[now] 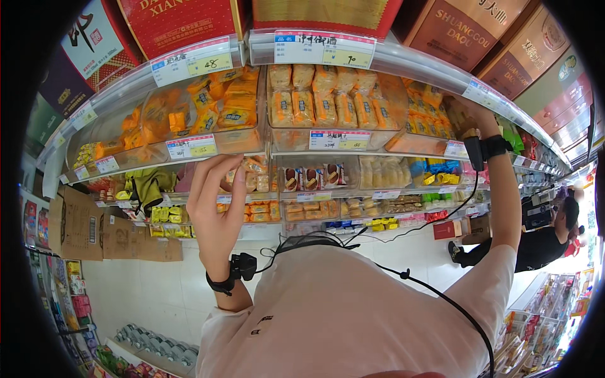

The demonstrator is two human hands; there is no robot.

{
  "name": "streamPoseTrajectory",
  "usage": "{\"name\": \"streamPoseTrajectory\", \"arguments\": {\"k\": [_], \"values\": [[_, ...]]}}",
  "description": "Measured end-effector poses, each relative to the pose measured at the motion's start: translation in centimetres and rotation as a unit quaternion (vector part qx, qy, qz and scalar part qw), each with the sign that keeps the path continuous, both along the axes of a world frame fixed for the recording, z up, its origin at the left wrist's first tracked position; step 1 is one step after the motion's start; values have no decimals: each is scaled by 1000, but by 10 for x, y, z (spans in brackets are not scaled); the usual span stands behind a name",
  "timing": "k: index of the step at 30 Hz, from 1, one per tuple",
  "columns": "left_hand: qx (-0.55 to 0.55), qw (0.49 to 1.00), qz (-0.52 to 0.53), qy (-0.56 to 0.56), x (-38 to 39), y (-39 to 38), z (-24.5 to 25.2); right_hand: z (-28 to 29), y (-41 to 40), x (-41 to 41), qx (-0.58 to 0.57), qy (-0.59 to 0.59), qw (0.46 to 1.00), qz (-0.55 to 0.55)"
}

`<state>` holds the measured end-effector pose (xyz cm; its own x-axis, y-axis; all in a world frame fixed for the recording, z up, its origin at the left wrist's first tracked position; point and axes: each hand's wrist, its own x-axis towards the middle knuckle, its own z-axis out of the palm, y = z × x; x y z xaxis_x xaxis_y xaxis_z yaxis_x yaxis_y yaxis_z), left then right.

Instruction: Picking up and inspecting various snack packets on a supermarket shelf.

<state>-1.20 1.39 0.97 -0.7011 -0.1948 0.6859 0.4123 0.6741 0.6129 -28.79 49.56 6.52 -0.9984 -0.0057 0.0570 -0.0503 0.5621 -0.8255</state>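
My left hand [218, 198] is raised before the front lip of the snack shelf, thumb and fingers curved and apart, with nothing visible in them. Just above its fingertips is a clear plastic bin of orange-wrapped snacks [238, 101]. To the right stands a clear bin with two rows of wrapped pastries [325, 108]. My right hand [475, 118] reaches into a bin farther right, beside small orange-wrapped packs [427, 120]. The shelf edge above and shadow hide most of its fingers, so its grip is unclear. Both wrists wear black strapped devices with cables.
Boxed liquor [179, 28] lines the shelf above, behind a clear rail [416, 59] with price cards. Lower tiers hold chocolate-coloured snack packs [314, 177]. Cardboard boxes [78, 224] stand at left. A person in black [541, 245] is at right. Glass jars [158, 342] sit behind.
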Motion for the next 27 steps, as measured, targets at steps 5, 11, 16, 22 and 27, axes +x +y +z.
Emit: {"name": "streamPoseTrajectory", "arguments": {"k": [5, 11, 16, 22, 27], "values": [[-6, 1000, 10, -3, 3, -10, 3, 0, 14, -6, 34, 14, 999, -5], [-54, 998, 33, 27, -3, -21, 21, -2, 17, -22, 78, 31, 996, 2], [-37, 998, 36, -30, -21, -39, 42, -1, -11, -35, 113, 56, 991, 32], [-86, 993, 48, -69, -36, -81, 55, -5, -7, -39, 154, 94, 980, 80], [-12, 998, -17, -59, -1, -52, 73, -4, 9, -50, 192, 115, 972, 80]]}}
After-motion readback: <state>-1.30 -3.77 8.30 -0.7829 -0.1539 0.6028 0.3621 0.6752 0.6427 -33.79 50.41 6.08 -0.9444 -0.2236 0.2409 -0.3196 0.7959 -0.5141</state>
